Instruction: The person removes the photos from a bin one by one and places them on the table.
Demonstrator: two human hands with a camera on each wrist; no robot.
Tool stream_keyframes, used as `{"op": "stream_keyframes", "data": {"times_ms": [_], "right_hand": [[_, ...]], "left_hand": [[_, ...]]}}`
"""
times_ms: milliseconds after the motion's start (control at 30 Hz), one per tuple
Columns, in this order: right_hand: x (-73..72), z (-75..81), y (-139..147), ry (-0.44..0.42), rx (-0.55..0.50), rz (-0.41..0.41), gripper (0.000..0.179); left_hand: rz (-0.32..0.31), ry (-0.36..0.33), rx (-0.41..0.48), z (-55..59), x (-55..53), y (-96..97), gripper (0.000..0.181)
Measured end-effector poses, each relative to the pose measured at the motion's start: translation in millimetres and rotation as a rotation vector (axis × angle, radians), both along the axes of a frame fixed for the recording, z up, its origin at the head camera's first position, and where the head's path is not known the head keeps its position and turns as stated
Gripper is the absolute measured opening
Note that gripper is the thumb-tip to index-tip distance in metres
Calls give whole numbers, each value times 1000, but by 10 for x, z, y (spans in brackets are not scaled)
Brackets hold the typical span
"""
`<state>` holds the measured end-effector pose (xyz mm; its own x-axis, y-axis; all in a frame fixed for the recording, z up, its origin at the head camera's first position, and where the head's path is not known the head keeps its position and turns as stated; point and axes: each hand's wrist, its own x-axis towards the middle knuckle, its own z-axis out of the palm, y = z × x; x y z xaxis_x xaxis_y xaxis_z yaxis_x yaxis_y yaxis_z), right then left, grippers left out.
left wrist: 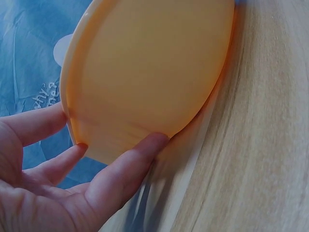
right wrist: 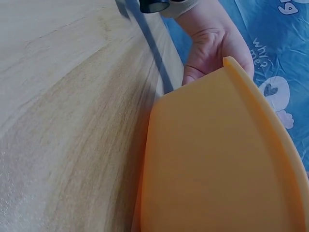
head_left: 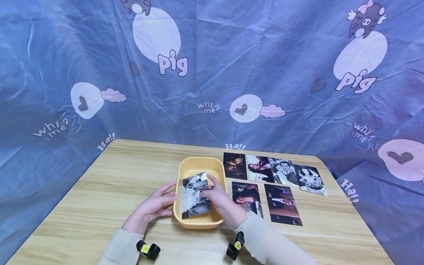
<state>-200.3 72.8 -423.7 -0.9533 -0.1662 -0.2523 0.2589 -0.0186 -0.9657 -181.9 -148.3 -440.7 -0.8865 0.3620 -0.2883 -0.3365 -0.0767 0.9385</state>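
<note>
A yellow plastic bin (head_left: 198, 223) stands on the table between both hands. The left hand (head_left: 159, 202) touches the bin's left outer wall, its fingers spread; in the left wrist view the fingertips (left wrist: 152, 142) meet the yellow wall. Reaching over the bin from the right, the right hand (head_left: 219, 195) pinches a black-and-white photo card (head_left: 193, 200) near its right edge. That card is tilted inside the bin, and whatever lies beneath it is hidden. The right wrist view shows mainly the bin's outer side (right wrist: 217, 154).
To the bin's right, several photo cards lie in two rows. The back row runs from a dark card (head_left: 235, 165) to a black-and-white one (head_left: 311, 179). Two colour cards (head_left: 283, 204) form the front row. A blue printed curtain (head_left: 212, 73) hangs behind the wooden table (head_left: 82, 217).
</note>
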Motion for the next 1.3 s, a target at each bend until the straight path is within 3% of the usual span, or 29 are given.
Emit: {"op": "stream_keyframes", "data": {"times_ms": [400, 767, 1067, 1300], "right_hand": [[42, 16, -32, -7, 37, 59, 97], [6, 5, -36, 78, 76, 55, 96], [-76, 193, 98, 47, -21, -6, 91], [-157, 363, 353, 77, -28, -57, 91]], "left_hand": [[-6, 5, -1, 8, 14, 4, 74], [-10, 6, -12, 30, 11, 1, 74], [-1, -6, -16, 35, 6, 1, 76], [-14, -12, -2, 43, -15, -8, 75]]}}
